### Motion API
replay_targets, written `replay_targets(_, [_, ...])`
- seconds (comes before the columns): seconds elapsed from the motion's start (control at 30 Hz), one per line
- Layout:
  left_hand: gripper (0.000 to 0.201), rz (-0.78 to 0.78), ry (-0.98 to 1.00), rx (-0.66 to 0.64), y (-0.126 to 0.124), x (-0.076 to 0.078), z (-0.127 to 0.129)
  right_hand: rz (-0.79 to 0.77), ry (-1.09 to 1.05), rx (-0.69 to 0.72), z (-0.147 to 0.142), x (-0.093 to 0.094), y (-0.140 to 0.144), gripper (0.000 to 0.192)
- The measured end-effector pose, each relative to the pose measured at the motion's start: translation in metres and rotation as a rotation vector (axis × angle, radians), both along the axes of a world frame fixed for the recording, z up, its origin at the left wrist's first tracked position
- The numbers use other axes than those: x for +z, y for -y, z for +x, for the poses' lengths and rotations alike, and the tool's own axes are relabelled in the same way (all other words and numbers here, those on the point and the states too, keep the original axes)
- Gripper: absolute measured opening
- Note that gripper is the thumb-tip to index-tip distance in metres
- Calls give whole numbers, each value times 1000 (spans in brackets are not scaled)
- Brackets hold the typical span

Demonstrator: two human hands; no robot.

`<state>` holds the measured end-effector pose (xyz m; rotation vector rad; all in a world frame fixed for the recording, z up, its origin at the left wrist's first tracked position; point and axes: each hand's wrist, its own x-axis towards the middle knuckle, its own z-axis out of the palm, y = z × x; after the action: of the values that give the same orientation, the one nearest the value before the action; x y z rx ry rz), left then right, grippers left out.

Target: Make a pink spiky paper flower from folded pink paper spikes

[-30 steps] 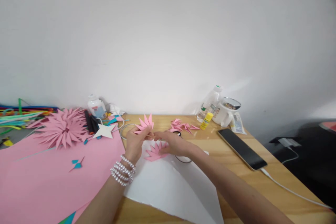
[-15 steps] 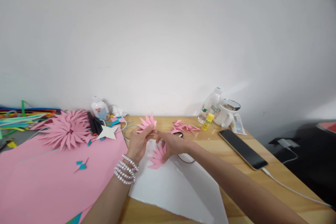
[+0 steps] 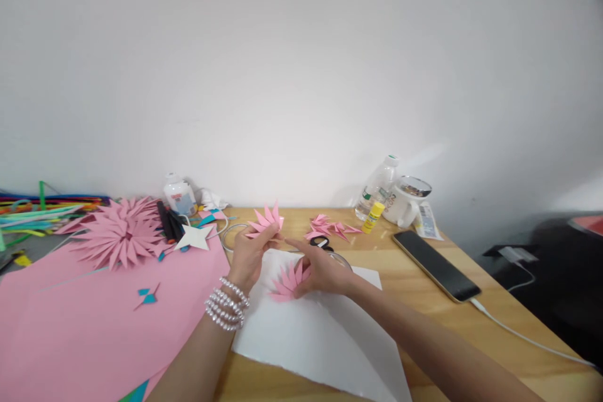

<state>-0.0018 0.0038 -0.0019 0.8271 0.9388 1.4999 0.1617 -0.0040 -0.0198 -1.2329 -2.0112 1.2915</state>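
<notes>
My left hand (image 3: 249, 254), with pearl bracelets on the wrist, holds up a small fan of folded pink paper points (image 3: 266, 222) above the desk. My right hand (image 3: 320, 270) rests on a second fan of pink points (image 3: 288, 281) lying on a white sheet (image 3: 320, 333), fingers closed over its right side. A pile of loose folded pink pieces (image 3: 330, 227) lies just beyond my hands, with black scissor handles (image 3: 321, 242) beside it.
A big pink sheet (image 3: 89, 320) covers the left, with a finished pink paper flower (image 3: 117, 235), a white star (image 3: 192, 237), markers and a glue bottle (image 3: 178, 195). At the back right stand a water bottle (image 3: 377, 187), yellow glue stick (image 3: 372, 217) and mug (image 3: 406, 201); a phone (image 3: 436, 265) lies charging.
My right hand has left the piece held in my left hand, dropped down and right, and now lies on the pink fan on the white sheet. The left hand stayed nearly still.
</notes>
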Motion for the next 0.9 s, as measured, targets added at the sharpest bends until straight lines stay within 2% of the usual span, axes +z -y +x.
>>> replay_targets(0.13, [13,11,35,91,1,6,1,-208,-396,-330,0,-11,-4,85])
replay_targets(0.2, [14,30,27,117,2,9,3,-300,-674,-504,-4,-12,-9,67])
replay_targets(0.27, [14,42,-9,132,3,11,5,-368,-895,-606,-9,-9,-12,45])
replay_targets(0.33, [14,32,-37,123,4,10,8,-393,-996,-633,-14,-5,-13,33])
replay_targets(0.4, [14,18,-51,90,5,7,10,-391,-1034,-628,-19,-1,-11,31])
replay_targets(0.53, [12,-3,-49,19,5,0,13,-412,-1128,-657,-25,0,-7,33])
replay_targets(0.7, [12,-63,-19,8,5,-6,16,-412,-1126,-737,-24,-6,-8,37])
replay_targets(0.9, [13,-91,-32,-2,6,-9,17,-436,-1154,-741,-23,-6,-9,35])
